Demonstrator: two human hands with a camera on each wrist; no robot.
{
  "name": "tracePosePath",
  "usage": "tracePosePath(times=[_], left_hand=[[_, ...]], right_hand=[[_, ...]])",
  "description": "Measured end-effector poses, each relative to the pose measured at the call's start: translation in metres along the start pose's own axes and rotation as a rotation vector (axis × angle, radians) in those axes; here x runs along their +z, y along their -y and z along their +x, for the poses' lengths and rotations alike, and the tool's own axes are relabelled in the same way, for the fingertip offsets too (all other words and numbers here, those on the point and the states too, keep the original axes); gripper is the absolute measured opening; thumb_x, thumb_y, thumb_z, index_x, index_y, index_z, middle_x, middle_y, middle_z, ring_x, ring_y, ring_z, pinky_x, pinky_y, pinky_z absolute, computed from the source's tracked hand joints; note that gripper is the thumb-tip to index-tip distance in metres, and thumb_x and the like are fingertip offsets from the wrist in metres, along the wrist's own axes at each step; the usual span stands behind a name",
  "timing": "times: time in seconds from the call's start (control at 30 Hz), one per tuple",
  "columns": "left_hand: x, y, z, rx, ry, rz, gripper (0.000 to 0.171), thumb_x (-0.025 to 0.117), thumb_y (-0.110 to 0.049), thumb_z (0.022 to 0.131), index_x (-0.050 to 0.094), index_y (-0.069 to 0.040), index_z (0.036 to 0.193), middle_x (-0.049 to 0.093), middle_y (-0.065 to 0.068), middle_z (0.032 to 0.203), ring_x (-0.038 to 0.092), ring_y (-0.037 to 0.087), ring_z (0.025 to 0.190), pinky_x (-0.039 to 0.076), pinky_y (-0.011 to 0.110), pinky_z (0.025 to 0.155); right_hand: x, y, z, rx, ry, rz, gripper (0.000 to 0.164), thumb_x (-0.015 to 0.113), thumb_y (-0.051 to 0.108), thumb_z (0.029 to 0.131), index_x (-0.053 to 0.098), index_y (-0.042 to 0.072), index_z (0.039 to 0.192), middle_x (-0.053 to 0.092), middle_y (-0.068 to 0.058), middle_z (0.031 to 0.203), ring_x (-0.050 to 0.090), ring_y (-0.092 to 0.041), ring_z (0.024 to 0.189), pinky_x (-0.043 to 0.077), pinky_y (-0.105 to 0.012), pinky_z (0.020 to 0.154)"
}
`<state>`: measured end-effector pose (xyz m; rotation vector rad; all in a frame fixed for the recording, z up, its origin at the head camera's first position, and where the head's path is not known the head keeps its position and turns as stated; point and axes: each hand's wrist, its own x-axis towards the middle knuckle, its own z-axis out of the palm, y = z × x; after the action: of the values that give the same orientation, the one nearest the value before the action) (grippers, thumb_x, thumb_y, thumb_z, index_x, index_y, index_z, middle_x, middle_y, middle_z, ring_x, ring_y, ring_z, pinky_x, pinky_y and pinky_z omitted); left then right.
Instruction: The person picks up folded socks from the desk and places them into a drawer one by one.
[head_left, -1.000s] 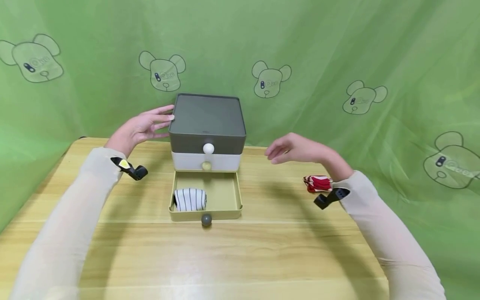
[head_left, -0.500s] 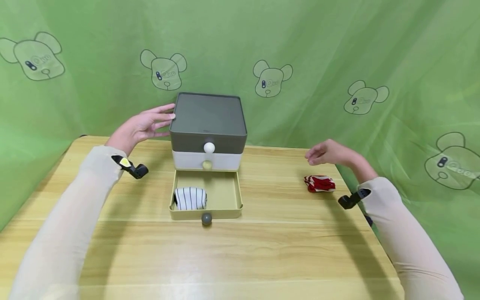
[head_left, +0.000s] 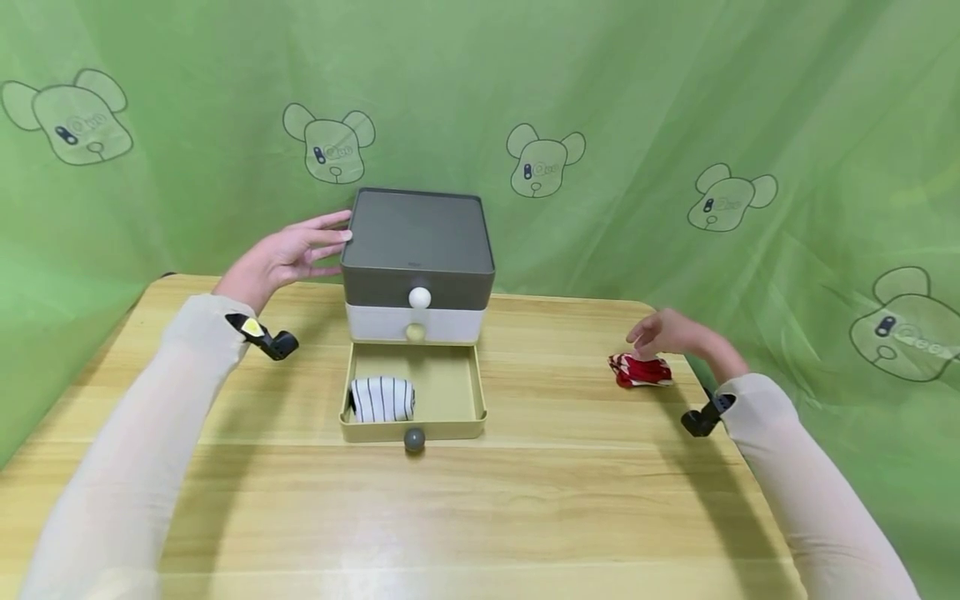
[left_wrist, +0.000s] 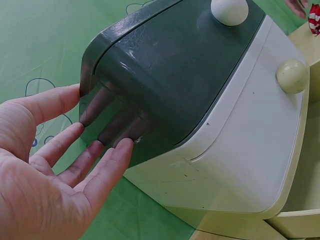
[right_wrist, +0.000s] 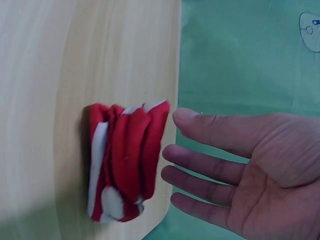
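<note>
My left hand rests its spread fingertips on the left side of a small drawer cabinet, as the left wrist view shows close up. The cabinet has a dark grey top tier, a white middle tier and a beige bottom drawer, which is pulled out. A white sock with dark stripes, rolled into a bundle, lies in the left of that drawer. Over at the right, my right hand hovers over a folded red and white sock bundle. Its fingers are extended beside the bundle, with nothing held.
The wooden table carries everything, its right edge close to the sock bundle. A green curtain with bear outlines hangs behind and at the sides. Round knobs stick out of the drawer fronts, including a white knob on top.
My right hand has moved from near the cabinet out to the right, then down to the red and white sock bundle. The left hand stays against the cabinet.
</note>
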<state>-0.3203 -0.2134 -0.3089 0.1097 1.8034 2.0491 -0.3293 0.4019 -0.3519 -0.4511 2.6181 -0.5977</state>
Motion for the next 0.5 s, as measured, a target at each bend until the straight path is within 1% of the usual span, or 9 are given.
tracePosePath(times=[0.13, 0.2, 0.3, 0.37, 0.43, 0.5], left_hand=[[0.0, -0.001, 0.001, 0.003, 0.009, 0.013, 0.072, 0.054, -0.015, 0.106, 0.014, -0.025, 0.165, 0.013, 0.01, 0.172, 0.017, 0.029, 0.158, 0.018, 0.052, 0.131], [0.001, -0.001, 0.002, -0.01, 0.006, -0.007, 0.072, 0.054, -0.014, 0.105, 0.014, -0.025, 0.165, 0.013, 0.009, 0.172, 0.018, 0.027, 0.159, 0.018, 0.051, 0.131], [0.0, -0.001, 0.002, -0.008, 0.006, 0.002, 0.072, 0.053, -0.013, 0.106, 0.014, -0.025, 0.165, 0.012, 0.009, 0.172, 0.018, 0.027, 0.159, 0.018, 0.051, 0.131], [0.0, 0.0, 0.001, -0.006, 0.007, 0.006, 0.071, 0.052, -0.013, 0.106, 0.013, -0.025, 0.165, 0.011, 0.009, 0.173, 0.016, 0.027, 0.159, 0.018, 0.052, 0.131], [-0.001, 0.0, -0.001, 0.007, 0.012, 0.04, 0.07, 0.051, -0.015, 0.107, 0.012, -0.024, 0.165, 0.009, 0.01, 0.173, 0.015, 0.029, 0.159, 0.019, 0.052, 0.131], [0.0, 0.0, 0.001, 0.002, 0.01, 0.023, 0.071, 0.052, -0.015, 0.107, 0.013, -0.024, 0.165, 0.01, 0.009, 0.173, 0.016, 0.028, 0.159, 0.018, 0.052, 0.131]], right_hand=[[0.003, -0.009, -0.001, 0.008, -0.005, -0.021, 0.042, 0.076, 0.009, 0.089, 0.062, -0.014, 0.122, 0.069, -0.031, 0.115, 0.069, -0.036, 0.104, 0.062, -0.045, 0.09], [0.004, -0.013, -0.002, 0.019, -0.003, -0.026, 0.046, 0.077, 0.012, 0.089, 0.061, -0.013, 0.123, 0.069, -0.031, 0.116, 0.069, -0.037, 0.105, 0.062, -0.045, 0.091], [0.007, -0.015, -0.004, 0.03, -0.008, -0.024, 0.048, 0.079, 0.016, 0.088, 0.062, -0.013, 0.123, 0.069, -0.031, 0.117, 0.067, -0.039, 0.108, 0.06, -0.049, 0.095], [0.01, -0.016, -0.004, 0.035, -0.014, -0.014, 0.05, 0.08, 0.016, 0.087, 0.062, -0.013, 0.123, 0.067, -0.032, 0.12, 0.065, -0.043, 0.112, 0.057, -0.053, 0.098], [0.012, -0.016, -0.004, 0.039, -0.016, -0.003, 0.051, 0.081, 0.016, 0.087, 0.062, -0.014, 0.124, 0.065, -0.034, 0.123, 0.062, -0.046, 0.116, 0.054, -0.056, 0.102], [0.013, -0.017, -0.004, 0.039, -0.009, -0.002, 0.054, 0.082, 0.014, 0.086, 0.06, -0.015, 0.125, 0.064, -0.036, 0.126, 0.06, -0.049, 0.118, 0.054, -0.056, 0.102]])
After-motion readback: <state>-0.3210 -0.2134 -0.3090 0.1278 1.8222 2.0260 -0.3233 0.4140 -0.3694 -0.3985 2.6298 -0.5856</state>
